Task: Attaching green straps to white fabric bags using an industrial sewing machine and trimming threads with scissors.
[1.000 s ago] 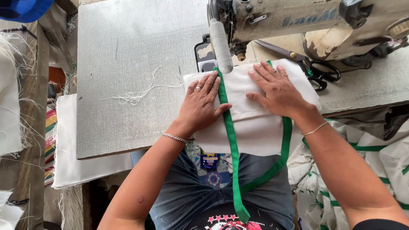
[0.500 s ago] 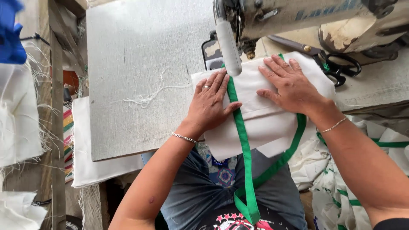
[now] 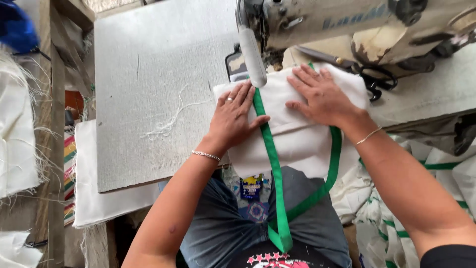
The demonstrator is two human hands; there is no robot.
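A folded white cloth (image 3: 297, 144) lies on the grey sewing table (image 3: 158, 94) under the head of a beige sewing machine (image 3: 347, 22). A green strap (image 3: 272, 164) runs down over the cloth and loops back near my lap. My left hand (image 3: 233, 119) lies flat on the cloth's left part, thumb against the strap. Flat on the cloth's right part, close to the needle area, rests my right hand (image 3: 322, 97). Both hands press down with fingers spread.
Loose white threads (image 3: 168, 124) lie on the table left of the cloth. Black scissors (image 3: 377, 82) rest by the machine. White fabric pieces (image 3: 20, 144) hang at the left; white bags with green trim (image 3: 396, 213) pile at the lower right.
My hands and the cloth keep the same pose on the table; the view has drifted so that everything sits slightly further right and lower in the picture.
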